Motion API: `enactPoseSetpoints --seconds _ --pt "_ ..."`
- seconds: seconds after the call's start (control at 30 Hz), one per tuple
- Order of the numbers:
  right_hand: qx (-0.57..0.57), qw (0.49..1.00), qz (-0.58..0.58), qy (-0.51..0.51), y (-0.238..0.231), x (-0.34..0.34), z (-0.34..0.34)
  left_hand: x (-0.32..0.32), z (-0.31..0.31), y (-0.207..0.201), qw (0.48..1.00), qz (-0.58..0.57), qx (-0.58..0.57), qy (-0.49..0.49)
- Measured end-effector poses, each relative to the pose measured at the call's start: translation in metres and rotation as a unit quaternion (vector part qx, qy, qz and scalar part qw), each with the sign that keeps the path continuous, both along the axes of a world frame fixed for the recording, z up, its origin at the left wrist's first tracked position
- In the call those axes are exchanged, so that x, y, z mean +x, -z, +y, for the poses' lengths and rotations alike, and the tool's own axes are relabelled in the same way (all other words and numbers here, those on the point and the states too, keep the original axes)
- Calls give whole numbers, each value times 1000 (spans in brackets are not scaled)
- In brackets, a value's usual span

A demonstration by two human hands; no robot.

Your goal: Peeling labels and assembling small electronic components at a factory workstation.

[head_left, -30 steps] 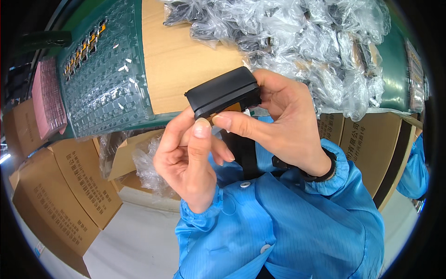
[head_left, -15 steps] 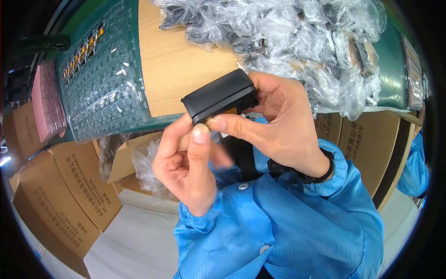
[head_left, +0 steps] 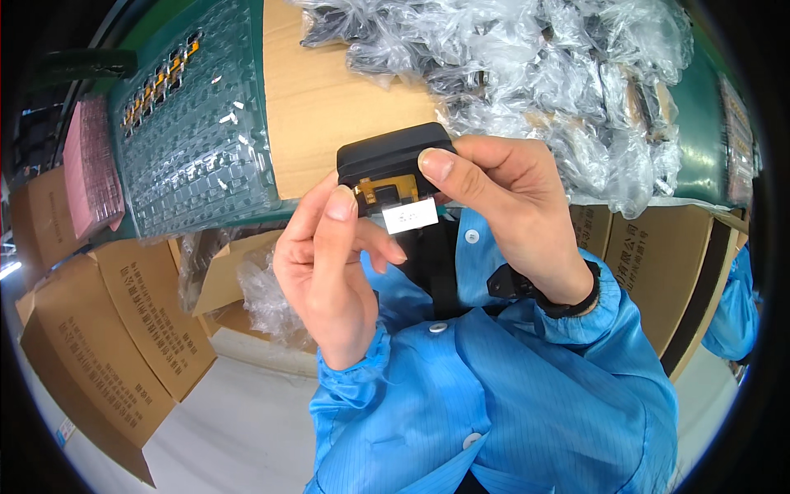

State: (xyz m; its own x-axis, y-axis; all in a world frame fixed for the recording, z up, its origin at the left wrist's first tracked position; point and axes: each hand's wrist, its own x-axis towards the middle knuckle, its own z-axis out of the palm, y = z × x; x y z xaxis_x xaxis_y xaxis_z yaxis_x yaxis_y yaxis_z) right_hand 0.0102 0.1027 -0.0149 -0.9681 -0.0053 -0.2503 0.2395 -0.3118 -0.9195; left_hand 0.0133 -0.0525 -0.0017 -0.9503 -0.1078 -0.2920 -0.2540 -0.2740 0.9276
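Between my hands is a black box-shaped plastic housing [head_left: 393,146], held above the table's front edge. An orange flex cable [head_left: 385,186] with a small black part shows on its near side, and a white label [head_left: 411,215] hangs below it. My right hand [head_left: 514,198] grips the housing's right end, thumb on the near face and fingers behind. At the left end, my left hand [head_left: 329,263] pinches the housing's corner beside the cable with the thumb. Its lower fingers are curled loosely under the label.
Behind the housing lies a brown cardboard sheet [head_left: 329,107]. Many parts in clear plastic bags [head_left: 527,74] are heaped at the back right. A clear tray [head_left: 193,140] holds several orange-and-black parts at left, beside a pink stack [head_left: 92,169]. Cardboard boxes [head_left: 115,337] stand below the table.
The housing has tilted so that its near side faces me, bringing the orange cable and white label into view. My right thumb has moved up onto the near face.
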Motion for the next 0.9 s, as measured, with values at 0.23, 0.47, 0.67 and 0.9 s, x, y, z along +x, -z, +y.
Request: enactPoseSetpoints --seconds 0.23,0.47,0.67,0.9 --pt "-5 1000 9 10 0 1 -5 3 6 5 995 38 -79 -40" --pt "-83 995 22 44 5 3 -15 4 13 12 990 72 -104 -60" --pt "-22 999 13 37 12 -2 -12 -6 -1 13 999 6 -16 -51" --pt "-45 996 -74 -21 13 -4 -9 -8 -4 26 993 57 -66 -77"
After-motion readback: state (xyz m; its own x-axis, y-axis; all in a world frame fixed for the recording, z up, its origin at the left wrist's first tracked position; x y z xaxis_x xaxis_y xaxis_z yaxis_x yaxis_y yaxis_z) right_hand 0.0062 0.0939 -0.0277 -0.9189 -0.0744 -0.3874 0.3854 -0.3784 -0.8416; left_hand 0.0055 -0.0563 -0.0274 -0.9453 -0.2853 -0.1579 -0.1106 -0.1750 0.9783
